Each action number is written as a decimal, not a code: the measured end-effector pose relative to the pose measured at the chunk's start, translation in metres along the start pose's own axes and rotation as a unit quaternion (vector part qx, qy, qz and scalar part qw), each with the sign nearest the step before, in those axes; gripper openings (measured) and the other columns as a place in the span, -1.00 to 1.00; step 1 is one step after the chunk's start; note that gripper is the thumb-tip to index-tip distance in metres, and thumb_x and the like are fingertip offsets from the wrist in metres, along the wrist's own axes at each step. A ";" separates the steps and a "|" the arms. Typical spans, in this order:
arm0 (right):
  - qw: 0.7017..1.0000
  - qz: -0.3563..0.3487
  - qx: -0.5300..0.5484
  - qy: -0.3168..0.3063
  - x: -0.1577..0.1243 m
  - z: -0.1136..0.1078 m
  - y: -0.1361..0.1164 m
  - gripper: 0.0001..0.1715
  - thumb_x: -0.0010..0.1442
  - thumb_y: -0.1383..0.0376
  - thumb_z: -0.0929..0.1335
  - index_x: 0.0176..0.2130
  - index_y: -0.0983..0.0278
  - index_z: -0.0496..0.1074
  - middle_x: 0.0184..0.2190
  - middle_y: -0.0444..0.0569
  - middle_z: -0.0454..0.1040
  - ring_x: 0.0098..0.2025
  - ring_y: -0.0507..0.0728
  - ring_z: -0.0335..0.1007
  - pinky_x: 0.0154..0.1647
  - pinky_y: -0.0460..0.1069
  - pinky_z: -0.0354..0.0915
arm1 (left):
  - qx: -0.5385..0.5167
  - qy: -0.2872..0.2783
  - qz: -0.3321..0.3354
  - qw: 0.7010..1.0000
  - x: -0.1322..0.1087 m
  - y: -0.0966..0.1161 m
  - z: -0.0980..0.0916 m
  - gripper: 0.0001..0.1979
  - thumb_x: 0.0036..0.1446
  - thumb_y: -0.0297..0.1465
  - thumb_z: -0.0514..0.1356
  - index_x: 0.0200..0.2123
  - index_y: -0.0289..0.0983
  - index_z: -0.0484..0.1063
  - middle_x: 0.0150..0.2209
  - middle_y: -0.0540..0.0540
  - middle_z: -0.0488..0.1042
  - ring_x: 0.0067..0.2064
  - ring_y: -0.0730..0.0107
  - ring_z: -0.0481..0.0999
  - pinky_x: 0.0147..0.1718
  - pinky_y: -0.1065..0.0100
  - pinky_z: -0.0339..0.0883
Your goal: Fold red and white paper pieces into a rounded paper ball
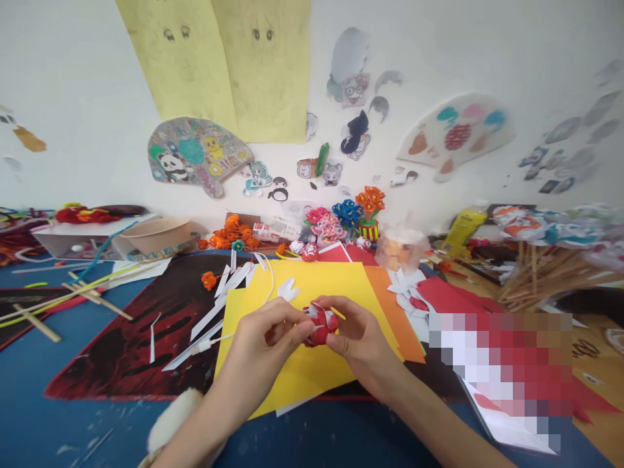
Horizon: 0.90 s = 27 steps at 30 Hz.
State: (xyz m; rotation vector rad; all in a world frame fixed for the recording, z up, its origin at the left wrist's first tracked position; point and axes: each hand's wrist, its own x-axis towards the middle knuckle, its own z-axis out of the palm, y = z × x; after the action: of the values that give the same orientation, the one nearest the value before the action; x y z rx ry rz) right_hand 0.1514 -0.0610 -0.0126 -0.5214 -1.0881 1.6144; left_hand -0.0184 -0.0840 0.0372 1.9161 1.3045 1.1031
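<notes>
Both hands meet over the middle of the counter (73,403), where a small red-and-white paper ball (320,324) is held just above a yellow sheet (302,370). The left hand (266,341) pinches the ball from its left side with curled fingers, thumb pressed against it, while the right hand (358,335) closes on it from the right with fingertips bent inward; gripped from both sides like this, the piece seems to be steadied so its folded strips stay together. The yellow sheet lies on top of an orange sheet (390,312), and both rest on a dark red-and-black mat (146,338), probably as a clean working surface beneath the small piece. White paper strips (219,305) lie scattered just left of the yellow sheet, near the left hand. Further back on the left, a shallow round bowl (156,235) stands beside a white box (63,242); what the bowl holds cannot be seen from this angle. Near the wall a small striped pot (368,230) holds orange paper flowers (370,200), with blue flowers (347,212) and pink ones close beside it. At the right, wooden sticks (546,273) lie bundled with paper shapes at their ends.
</notes>
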 end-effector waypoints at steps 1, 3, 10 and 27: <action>1.000 -0.001 0.005 -0.003 0.000 0.000 0.000 -0.58 -0.12 0.21 0.60 -0.21 0.13 0.54 -0.12 -0.05 0.49 -0.10 0.17 0.42 -0.17 0.05 0.44 | -0.011 -0.007 -0.001 1.000 0.001 0.000 -0.001 -0.71 0.20 -0.23 0.15 -0.46 -0.24 0.52 -0.51 -0.04 0.43 -0.49 0.44 0.28 -0.51 0.41 0.15; 1.000 -0.003 0.012 -0.009 0.000 -0.001 0.000 -0.58 -0.11 0.21 0.60 -0.20 0.12 0.54 -0.14 -0.06 0.49 -0.12 0.16 0.43 -0.16 0.05 0.44 | -0.008 -0.007 -0.005 1.000 0.002 0.001 -0.004 -0.73 0.19 -0.23 0.16 -0.44 -0.24 0.52 -0.52 -0.02 0.42 -0.52 0.46 0.25 -0.53 0.41 0.12; 1.000 -0.007 -0.007 -0.008 0.001 -0.002 -0.002 -0.58 -0.11 0.19 0.60 -0.20 0.11 0.53 -0.12 -0.06 0.48 -0.09 0.15 0.41 -0.19 0.01 0.40 | 0.033 -0.005 -0.005 0.999 0.001 0.005 -0.004 -0.83 0.13 -0.30 0.22 -0.44 -0.23 0.52 -0.57 0.05 0.32 -0.56 0.51 0.15 -0.59 0.43 0.03; 0.999 0.045 0.017 -0.022 0.000 0.001 0.000 -0.44 -0.02 0.15 0.57 -0.02 0.10 0.46 -0.04 -0.03 0.47 -0.11 0.19 0.51 -0.11 0.14 0.48 | 0.098 0.044 0.131 0.986 -0.004 0.000 0.001 -0.90 0.20 -0.50 0.17 -0.36 -0.25 0.45 -0.41 0.01 0.37 -0.48 0.54 0.30 -0.57 0.51 0.16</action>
State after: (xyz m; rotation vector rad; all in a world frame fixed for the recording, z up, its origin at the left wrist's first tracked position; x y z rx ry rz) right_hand 0.1505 -0.0614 -0.0121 -0.5213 -1.0805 1.7277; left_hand -0.0183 -0.0883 0.0358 2.2581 1.2753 1.2382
